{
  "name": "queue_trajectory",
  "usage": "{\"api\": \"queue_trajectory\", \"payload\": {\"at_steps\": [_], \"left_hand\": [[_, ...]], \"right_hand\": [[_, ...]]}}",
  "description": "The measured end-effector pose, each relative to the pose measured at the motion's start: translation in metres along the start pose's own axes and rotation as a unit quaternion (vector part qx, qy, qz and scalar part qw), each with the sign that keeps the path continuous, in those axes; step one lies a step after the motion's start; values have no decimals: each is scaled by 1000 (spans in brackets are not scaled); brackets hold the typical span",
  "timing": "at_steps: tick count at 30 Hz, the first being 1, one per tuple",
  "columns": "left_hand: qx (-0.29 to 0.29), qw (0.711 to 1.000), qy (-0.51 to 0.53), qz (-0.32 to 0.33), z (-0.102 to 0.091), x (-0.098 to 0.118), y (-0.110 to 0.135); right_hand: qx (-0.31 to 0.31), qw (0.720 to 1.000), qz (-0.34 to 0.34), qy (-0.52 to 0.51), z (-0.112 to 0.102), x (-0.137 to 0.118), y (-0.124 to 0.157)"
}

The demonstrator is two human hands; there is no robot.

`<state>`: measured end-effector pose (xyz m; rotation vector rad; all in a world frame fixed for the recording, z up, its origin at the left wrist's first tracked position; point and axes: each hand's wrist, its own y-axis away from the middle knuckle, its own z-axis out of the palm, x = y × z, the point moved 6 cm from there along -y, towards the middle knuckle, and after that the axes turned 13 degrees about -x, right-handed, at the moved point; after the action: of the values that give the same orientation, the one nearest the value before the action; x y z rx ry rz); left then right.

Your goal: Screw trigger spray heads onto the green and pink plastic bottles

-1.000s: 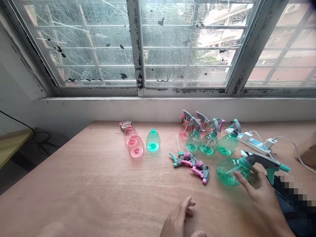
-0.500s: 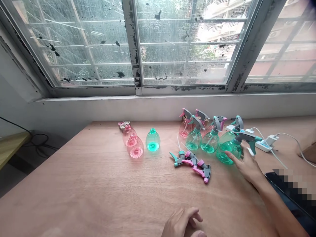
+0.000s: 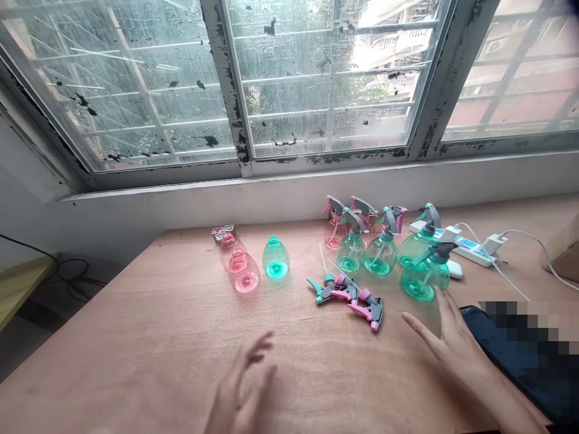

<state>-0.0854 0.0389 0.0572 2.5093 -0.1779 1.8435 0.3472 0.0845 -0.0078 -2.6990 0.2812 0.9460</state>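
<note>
The green spray bottle (image 3: 423,283) stands upright just beyond the fingertips of your right hand (image 3: 455,343). The thumb and fingers of this hand are spread apart and do not grip the bottle; whether one fingertip touches its lower side cannot be told. Farther from the same hand, behind this bottle and to its left, stand other green spray bottles (image 3: 381,258), with pink spray bottles (image 3: 335,234) behind them. Three loose spray heads (image 3: 370,310) lie together to the left of your right hand.

Your left hand (image 3: 239,386) is blurred, with its thumb and fingers apart and nothing between them. Beyond it stand two pink bottles (image 3: 244,274) and an open green bottle (image 3: 275,262).

For moving, the wood of the table (image 3: 136,337) stretches between your two hands, and also widely to the left of your left hand, until the slanting edge. On the other side your room is narrower: a dark flat device (image 3: 511,364) lies right beside your right hand, and beyond its fingers is a white power strip (image 3: 473,250).
</note>
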Motion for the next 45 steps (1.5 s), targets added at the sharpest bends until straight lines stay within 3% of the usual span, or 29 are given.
{"api": "queue_trajectory", "payload": {"at_steps": [2,5,9,11,15,19,22,25,29,32,35,39,42,45], "left_hand": [[54,997,-49,28,-36,31,-16],[81,989,-108,58,-74,65,-48],[97,969,-219,64,-100,70,-99],[99,964,-240,62,-103,56,-125],[82,958,-265,79,-88,23,-166],[66,962,-252,79,-66,3,-184],[31,967,-239,84,-48,1,-167],[10,970,-226,86,-34,-4,-119],[67,972,-215,64,-22,-29,-40],[102,973,-201,47,-10,-50,-7],[132,972,-190,36,0,-54,1],[160,970,-173,61,2,-40,-2],[141,972,-165,88,3,-34,-6],[102,977,-151,114,10,-36,-11]], "right_hand": [[-8,1000,2,-3,3,1,0],[-25,1000,10,-10,6,7,-4],[-58,998,31,2,8,14,-6],[-75,996,35,11,11,13,-3],[-58,998,28,17,19,2,12],[-17,1000,7,25,26,-15,29],[-24,999,-4,36,32,-23,31],[-60,996,-51,31,40,-34,27],[-102,988,-97,62,53,-50,18],[-105,985,-96,102,58,-55,10],[-102,984,-112,99,58,-57,6],[-99,984,-119,91,55,-48,24],[-64,988,-113,89,51,-37,53],[11,985,-152,79,44,-39,78]]}}
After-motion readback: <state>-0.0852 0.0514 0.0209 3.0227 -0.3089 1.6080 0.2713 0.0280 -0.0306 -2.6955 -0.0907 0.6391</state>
